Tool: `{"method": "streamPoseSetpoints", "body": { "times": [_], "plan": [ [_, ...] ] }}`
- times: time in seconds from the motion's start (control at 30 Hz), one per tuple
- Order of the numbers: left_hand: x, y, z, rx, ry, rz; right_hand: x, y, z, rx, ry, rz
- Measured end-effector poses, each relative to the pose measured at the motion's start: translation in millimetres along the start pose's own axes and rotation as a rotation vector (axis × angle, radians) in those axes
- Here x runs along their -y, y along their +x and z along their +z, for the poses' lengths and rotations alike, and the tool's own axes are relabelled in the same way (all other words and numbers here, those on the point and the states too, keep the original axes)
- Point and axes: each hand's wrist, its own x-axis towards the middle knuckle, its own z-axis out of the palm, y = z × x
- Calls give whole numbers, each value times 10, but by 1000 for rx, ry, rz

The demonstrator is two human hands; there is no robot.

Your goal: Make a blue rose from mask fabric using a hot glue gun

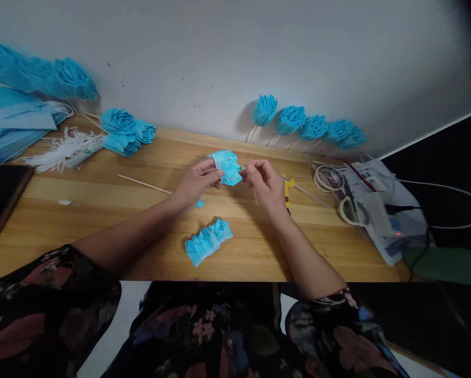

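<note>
A folded strip of thin blue fabric (228,167) with a zigzag edge is held up over the desk. My left hand (196,182) grips its left side between thumb and fingers. Beside the strip's right edge, my right hand (266,185) is closed in a pinch; whatever is between its fingertips is too small to make out. A second pleated blue strip (209,241) lies on the wood nearer to me. Partly behind my left hand are a thin wooden stick (145,184) and a small blue scrap (200,203). A yellow glue gun (288,189) lies just past my right hand, partly covered by it.
Several blue fabric flowers on sticks (291,119) lean at the wall; more flowers (119,122) lie at left. Left also hold white strings (64,149), stacked blue masks (15,123) and a dark device (3,202). Tape rolls (353,211) and a power strip (379,215) are right.
</note>
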Motion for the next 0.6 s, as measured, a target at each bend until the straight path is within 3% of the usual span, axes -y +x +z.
{"method": "streamPoseSetpoints", "body": {
  "times": [0.23,0.6],
  "plan": [
    [33,-7,6,24,3,-11,-5,9,64,184,118,172],
    [56,-13,-12,40,116,5,-48,-7,160,240,65,189]
  ]
}}
